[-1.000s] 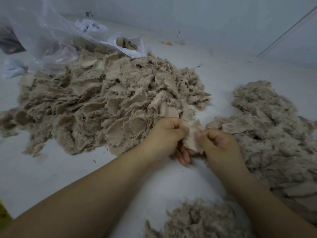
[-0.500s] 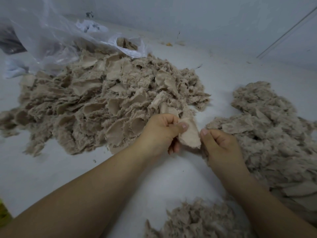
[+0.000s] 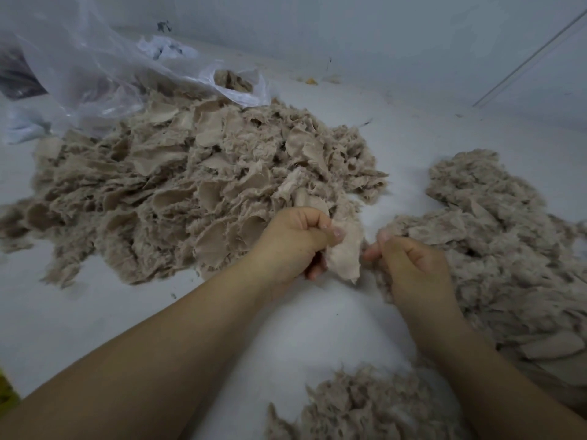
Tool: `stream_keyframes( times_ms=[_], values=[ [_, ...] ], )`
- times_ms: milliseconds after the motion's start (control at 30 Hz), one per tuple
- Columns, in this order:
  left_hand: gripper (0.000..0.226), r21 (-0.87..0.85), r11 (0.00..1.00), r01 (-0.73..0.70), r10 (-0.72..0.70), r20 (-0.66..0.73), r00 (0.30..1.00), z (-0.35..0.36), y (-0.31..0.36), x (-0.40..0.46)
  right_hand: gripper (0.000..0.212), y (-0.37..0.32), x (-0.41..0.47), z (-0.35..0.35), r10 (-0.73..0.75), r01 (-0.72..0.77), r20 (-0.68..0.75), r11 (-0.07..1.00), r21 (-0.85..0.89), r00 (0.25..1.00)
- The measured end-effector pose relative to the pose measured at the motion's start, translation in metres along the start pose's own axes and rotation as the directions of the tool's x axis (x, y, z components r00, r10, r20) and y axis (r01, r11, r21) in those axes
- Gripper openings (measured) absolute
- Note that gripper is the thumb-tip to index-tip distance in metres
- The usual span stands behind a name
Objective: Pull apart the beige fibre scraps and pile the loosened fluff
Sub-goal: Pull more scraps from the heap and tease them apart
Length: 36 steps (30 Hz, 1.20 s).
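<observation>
**Scrap in hand, mid-pull**

Beige scrap (image 3: pixel 346 249) pinched in left hand (image 3: pixel 295 242), just off the scrap heap (image 3: pixel 190 192). Right hand (image 3: pixel 409 265) curled at its edge; grip contents unclear. Next, judged: re-pinch, tear apart, drop onto fluff pile (image 3: pixel 508 249). White floor (image 3: pixel 95 312); plastic bag (image 3: pixel 79 68) at far left.

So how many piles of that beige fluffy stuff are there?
3: a big scrap heap at left by the plastic bag, a fluff pile at right, a small clump at the bottom edge, partly cut off.
</observation>
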<state>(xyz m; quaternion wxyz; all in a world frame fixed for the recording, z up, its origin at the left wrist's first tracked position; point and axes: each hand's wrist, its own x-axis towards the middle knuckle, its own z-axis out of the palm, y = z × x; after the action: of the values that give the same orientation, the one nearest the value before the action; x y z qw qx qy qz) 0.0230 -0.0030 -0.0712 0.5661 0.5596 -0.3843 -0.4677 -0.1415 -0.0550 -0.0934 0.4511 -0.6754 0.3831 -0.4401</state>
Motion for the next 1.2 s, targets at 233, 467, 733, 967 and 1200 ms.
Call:
stream_keyframes(
  times_ms=[233, 467, 733, 967, 1200],
  values=[
    [0.026, 0.037, 0.991, -0.127, 0.130, -0.090, 0.987, 0.002, 0.000, -0.001, 0.033, 0.000, -0.003, 0.003, -0.109, 0.140, 0.142, 0.963, -0.232, 0.984],
    [0.021, 0.995, 0.101, -0.024, 0.433, -0.022, 0.901, -0.024, 0.015, -0.006, 0.037, 0.004, -0.003, 0.000, -0.036, 0.041, 0.107, 0.998, -0.052, 0.994],
    [0.012, 0.900, -0.019, -0.436, 0.411, 0.404, 0.817, 0.006, 0.006, -0.019, 0.046, 0.000, -0.005, 0.005, 0.027, -0.063, 0.166, 0.974, 0.217, 0.986],
    [0.008, 0.879, 0.085, -0.469, 0.385, 0.405, 0.829, 0.011, -0.010, -0.009, 0.033, 0.002, -0.003, 0.004, 0.032, -0.046, 0.088, 0.986, 0.159, 0.996],
    [0.017, 0.608, 0.658, -0.444, 0.536, 0.036, 0.843, 0.009, -0.007, -0.006, 0.019, -0.003, -0.002, 0.004, 0.014, -0.020, 0.141, 0.999, 0.039, 0.990]
  ],
)
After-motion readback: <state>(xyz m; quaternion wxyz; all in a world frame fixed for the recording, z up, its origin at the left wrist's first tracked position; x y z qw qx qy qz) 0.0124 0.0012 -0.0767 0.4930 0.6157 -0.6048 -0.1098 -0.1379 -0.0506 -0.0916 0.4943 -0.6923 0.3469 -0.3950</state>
